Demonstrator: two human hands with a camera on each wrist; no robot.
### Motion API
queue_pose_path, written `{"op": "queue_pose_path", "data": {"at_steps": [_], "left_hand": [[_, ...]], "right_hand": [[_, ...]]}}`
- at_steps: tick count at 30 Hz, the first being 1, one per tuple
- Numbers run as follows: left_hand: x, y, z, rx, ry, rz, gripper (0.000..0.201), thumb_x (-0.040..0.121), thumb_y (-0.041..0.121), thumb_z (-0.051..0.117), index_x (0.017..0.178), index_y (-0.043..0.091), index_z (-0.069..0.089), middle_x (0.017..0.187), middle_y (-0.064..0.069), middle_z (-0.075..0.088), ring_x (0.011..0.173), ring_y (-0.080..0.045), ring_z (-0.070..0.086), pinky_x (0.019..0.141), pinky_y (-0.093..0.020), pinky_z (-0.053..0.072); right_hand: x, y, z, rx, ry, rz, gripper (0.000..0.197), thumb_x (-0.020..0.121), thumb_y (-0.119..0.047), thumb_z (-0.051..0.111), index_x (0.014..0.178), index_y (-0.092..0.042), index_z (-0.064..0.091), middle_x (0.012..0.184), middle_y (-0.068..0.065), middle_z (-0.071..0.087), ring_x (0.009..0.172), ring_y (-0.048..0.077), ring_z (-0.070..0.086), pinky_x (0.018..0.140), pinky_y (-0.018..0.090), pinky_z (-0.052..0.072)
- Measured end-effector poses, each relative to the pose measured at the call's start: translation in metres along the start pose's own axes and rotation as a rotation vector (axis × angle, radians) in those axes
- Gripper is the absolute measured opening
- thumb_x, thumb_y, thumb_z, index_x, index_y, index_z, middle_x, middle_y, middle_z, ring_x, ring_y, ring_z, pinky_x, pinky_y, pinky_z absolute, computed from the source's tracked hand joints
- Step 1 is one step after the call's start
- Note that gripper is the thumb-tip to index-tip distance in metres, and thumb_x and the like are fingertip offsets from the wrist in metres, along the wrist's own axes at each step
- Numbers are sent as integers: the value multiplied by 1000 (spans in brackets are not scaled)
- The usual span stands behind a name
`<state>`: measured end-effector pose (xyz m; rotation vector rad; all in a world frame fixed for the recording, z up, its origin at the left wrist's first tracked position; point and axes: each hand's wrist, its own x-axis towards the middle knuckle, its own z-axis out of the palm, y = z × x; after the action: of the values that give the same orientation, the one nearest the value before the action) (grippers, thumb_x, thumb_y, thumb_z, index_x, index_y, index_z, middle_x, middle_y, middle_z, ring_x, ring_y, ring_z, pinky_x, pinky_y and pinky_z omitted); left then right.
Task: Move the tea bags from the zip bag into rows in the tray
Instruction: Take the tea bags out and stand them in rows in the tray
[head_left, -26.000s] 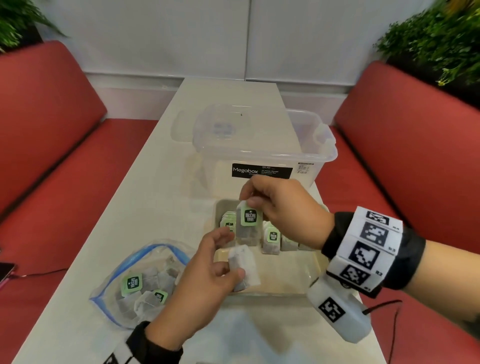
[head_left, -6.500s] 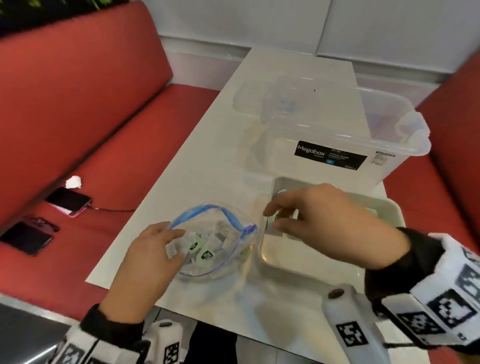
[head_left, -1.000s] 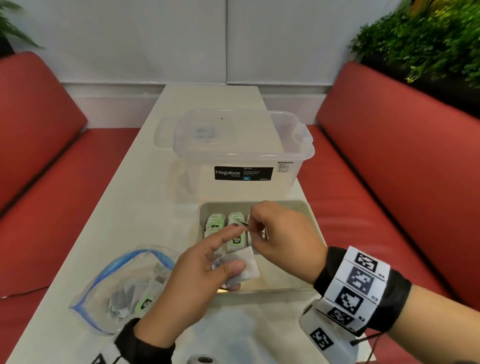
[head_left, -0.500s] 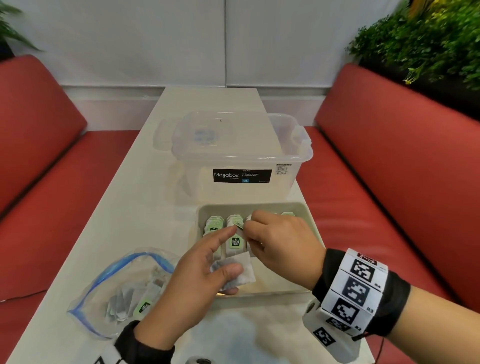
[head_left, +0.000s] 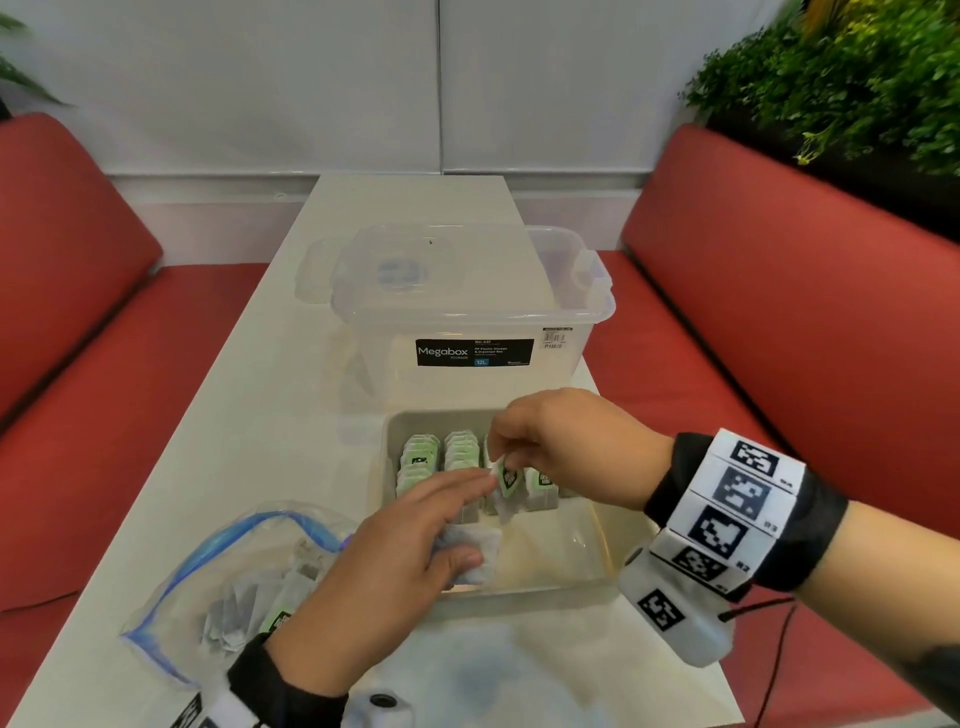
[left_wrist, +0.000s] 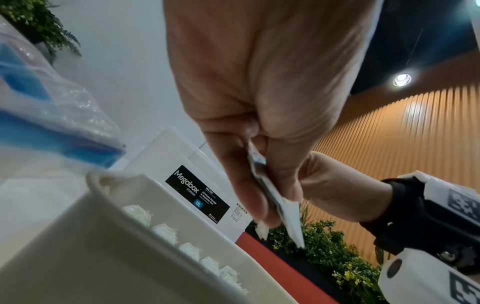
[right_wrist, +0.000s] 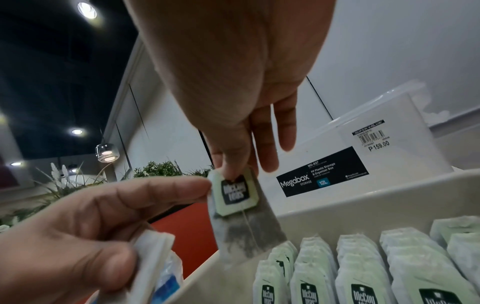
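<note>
My right hand (head_left: 501, 460) pinches the green tag of a tea bag (head_left: 506, 486) between thumb and finger, and the bag hangs over the beige tray (head_left: 587, 545). In the right wrist view the tea bag (right_wrist: 244, 218) dangles above the near ends of the rows of tea bags (right_wrist: 358, 267). My left hand (head_left: 460, 519) grips white tea bags (head_left: 475, 556) between thumb and curled fingers, and its index fingertip (right_wrist: 182, 189) touches the hanging tag. Several rows of tea bags (head_left: 460, 452) stand at the tray's far end. The zip bag (head_left: 223, 577) lies open at the left with several tea bags inside.
A clear Megabox storage box (head_left: 467, 322) stands just behind the tray. Red benches (head_left: 779, 338) flank the narrow white table (head_left: 270, 415). The tray's near half (head_left: 561, 561) holds no tea bags. Plants (head_left: 857, 78) sit above the right bench.
The right hand has drawn the tea bag out a little, so its green tag now shows hanging by the third row. The left hand has stayed at the tray's near left edge.
</note>
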<state>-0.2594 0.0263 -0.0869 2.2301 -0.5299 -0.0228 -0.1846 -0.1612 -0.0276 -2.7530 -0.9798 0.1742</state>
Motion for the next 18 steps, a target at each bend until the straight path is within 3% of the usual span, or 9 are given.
{"op": "queue_pose_path", "data": {"at_steps": [4,8,11,14,16,18], "left_hand": [[3,-3,5,-36,13,-16,61,84,14,66,116,60,40,133,44,28,121,24,26,92,-3,33],[9,-3,6,-102,41,-29,61,84,11,66,115,57,40,129,39,33,121,20,31,92,0,30],[11,-6,4,-243,59,-97,59,84,6,64,116,52,47,126,38,35,116,16,37,76,-20,54],[11,-7,4,-353,55,-135,55,84,2,63,119,43,51,127,33,38,111,15,42,61,-18,55],[12,-6,5,-389,55,-135,55,84,0,63,117,42,52,128,30,38,108,22,41,60,-17,55],[12,-7,7,-448,54,-148,55,83,0,64,117,42,53,129,31,39,107,24,41,60,-26,58]], "right_hand": [[1,-1,-7,-50,4,-14,17,88,-17,59,101,-24,67,97,-7,65,92,15,59,74,28,44],[1,-6,-10,-42,34,-26,19,88,-22,60,105,-27,67,92,-10,60,90,12,57,68,23,34],[-3,-5,-8,45,146,45,35,78,-22,69,111,-25,59,78,-12,52,75,10,52,69,24,34],[-6,-4,0,152,194,102,43,71,-8,61,110,-23,52,63,-12,56,62,9,56,68,24,35],[-7,-6,4,191,154,114,52,71,-13,63,119,-25,47,71,-14,61,60,-2,53,71,23,35],[-6,-7,7,196,111,133,66,72,-24,69,130,-27,39,90,-14,64,60,-8,47,78,23,35]]}}
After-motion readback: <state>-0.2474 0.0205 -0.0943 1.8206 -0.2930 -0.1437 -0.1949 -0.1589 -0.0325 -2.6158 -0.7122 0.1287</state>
